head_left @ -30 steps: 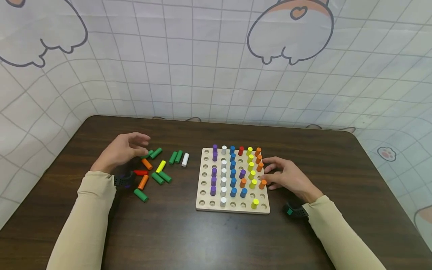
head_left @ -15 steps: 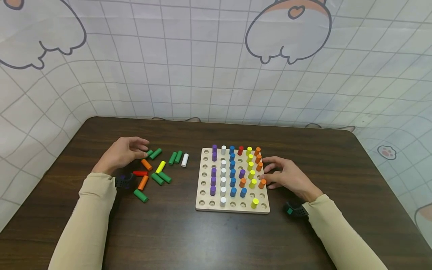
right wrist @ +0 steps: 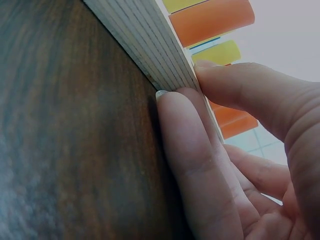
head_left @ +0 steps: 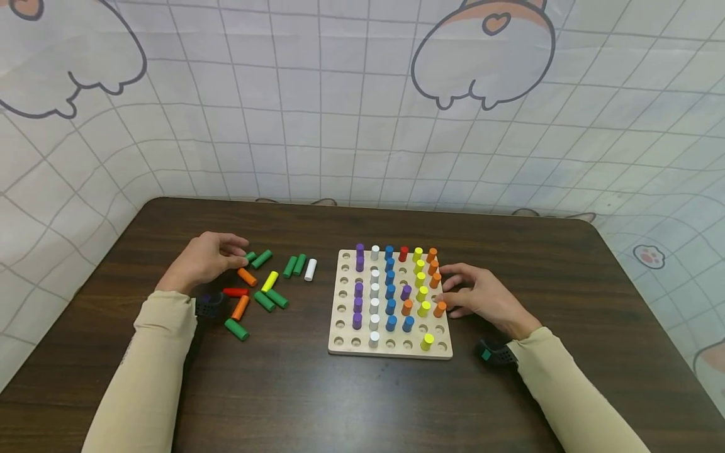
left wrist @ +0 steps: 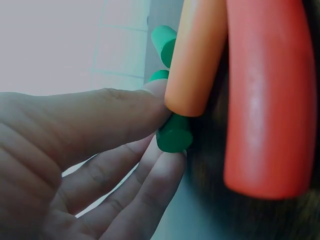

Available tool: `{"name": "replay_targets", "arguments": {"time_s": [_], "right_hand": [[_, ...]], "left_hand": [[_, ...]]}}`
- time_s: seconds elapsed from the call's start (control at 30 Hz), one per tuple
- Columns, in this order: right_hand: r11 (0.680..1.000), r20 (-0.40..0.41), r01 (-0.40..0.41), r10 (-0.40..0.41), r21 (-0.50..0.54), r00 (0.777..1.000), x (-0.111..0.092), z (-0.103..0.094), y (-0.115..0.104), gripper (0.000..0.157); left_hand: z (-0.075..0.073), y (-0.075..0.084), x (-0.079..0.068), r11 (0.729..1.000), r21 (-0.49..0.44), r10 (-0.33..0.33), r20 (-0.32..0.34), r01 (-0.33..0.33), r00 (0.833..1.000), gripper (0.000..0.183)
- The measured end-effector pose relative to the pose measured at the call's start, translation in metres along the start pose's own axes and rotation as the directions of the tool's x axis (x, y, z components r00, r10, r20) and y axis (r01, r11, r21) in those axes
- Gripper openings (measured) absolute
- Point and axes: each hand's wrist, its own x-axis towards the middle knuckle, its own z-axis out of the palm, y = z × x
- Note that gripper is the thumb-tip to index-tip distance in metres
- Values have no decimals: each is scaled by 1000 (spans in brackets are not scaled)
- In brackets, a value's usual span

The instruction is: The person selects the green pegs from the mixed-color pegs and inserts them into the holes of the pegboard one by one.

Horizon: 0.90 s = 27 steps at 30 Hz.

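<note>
In the head view, a square, pale wooden pegboard [head_left: 347,350] is lying on a dark brown wood-grain table [head_left: 283,402]. Upright purple cylinders [head_left: 358,305], white cylinders [head_left: 374,306], blue cylinders [head_left: 391,306], yellow cylinders [head_left: 421,294], orange cylinders [head_left: 433,267] and a red cylinder [head_left: 403,253] are standing in its holes. Left of the pegboard, loose green cylinders [head_left: 263,301], loose orange cylinders [head_left: 247,277], a loose yellow cylinder [head_left: 270,281], a loose red cylinder [head_left: 235,292] and a loose white cylinder [head_left: 310,270] are lying, the white one nearest to it. The left hand [head_left: 201,261] is working well left of the pegboard; the right hand [head_left: 487,296] is touching its right edge.

In the left wrist view, thumb and fingertips are pinching a small green cylinder [left wrist: 174,140], which an orange cylinder is partly covering; the red one is showing large alongside.

In the right wrist view, the thumb is resting on the pegboard's upper edge and the fingers are lying against its layered side, grasping it between them. Orange and yellow cylinders are jutting from the pegboard beside the thumb.
</note>
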Motion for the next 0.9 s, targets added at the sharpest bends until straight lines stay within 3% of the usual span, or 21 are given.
{"name": "replay_targets", "arguments": {"time_s": [0.63,0.9], "right_hand": [[1000,7,19,-19,6,1000,-1,-2,-2,75],[1000,-1,2,-2,-3,1000,-1,0,-2,73]], "left_hand": [[-4,6,-2,1000,26,-4,-48,5,999,43],[-1,7,-4,1000,6,-12,-103,13,995,39]]}}
